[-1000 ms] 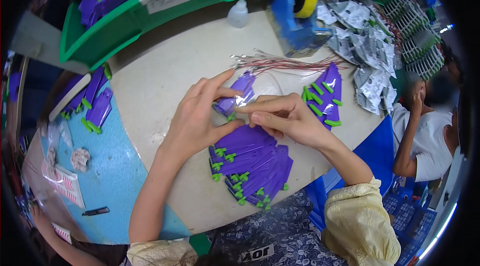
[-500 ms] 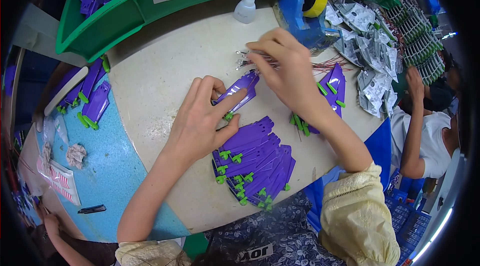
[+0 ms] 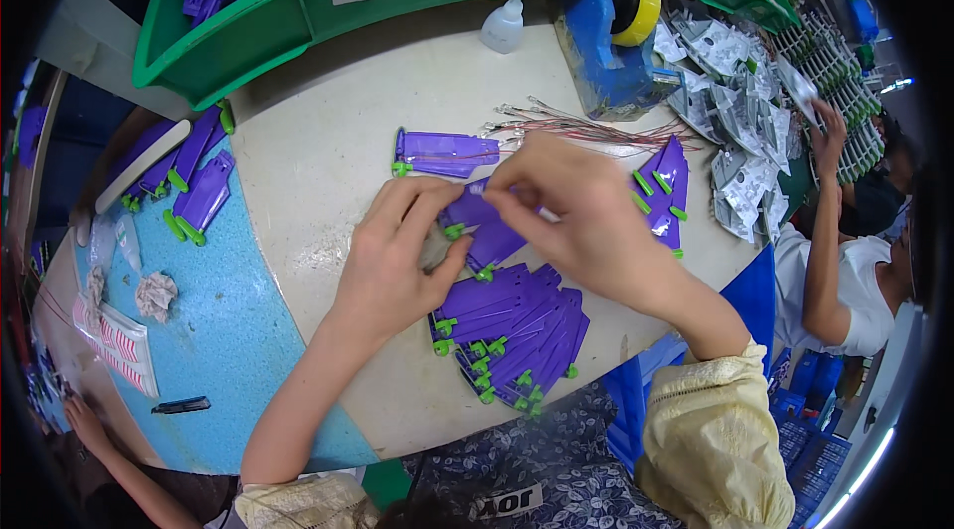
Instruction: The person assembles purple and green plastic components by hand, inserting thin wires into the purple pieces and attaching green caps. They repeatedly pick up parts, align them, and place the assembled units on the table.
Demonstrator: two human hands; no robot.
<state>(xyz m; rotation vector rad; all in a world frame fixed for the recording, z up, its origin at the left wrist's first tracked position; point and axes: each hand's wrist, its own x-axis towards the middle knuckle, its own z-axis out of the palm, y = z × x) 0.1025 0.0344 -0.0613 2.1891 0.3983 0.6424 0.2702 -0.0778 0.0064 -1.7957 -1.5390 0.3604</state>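
Note:
In front of me my left hand [image 3: 388, 251] curls its fingers and thumb around the near-left end of a purple plastic part [image 3: 489, 243] with green ends. My right hand [image 3: 581, 216] is closed in a pinch over the far end of that part; what its fingertips hold is hidden. Just beyond lies another purple part with a red wire [image 3: 447, 150] along it, flat on the table. Thin red and black wires [image 3: 606, 127] with small clear tips lie past my right hand. Close to me, a fanned pile of purple parts [image 3: 517, 330] with green knobs overlaps itself.
A green bin [image 3: 288, 27] of purple pieces stands at the back, beside a white squeeze bottle [image 3: 504, 27] and a blue tape dispenser [image 3: 606, 62]. Silvery parts [image 3: 740, 122] heap at right, near a co-worker's arm [image 3: 825, 221]. A black cutter [image 3: 181, 405] lies on the blue mat [image 3: 229, 330].
The purple part previously between my hands now lies farther back with a wire along it. Both hands have come nearer me, onto another purple part. The co-worker's hand at right has risen.

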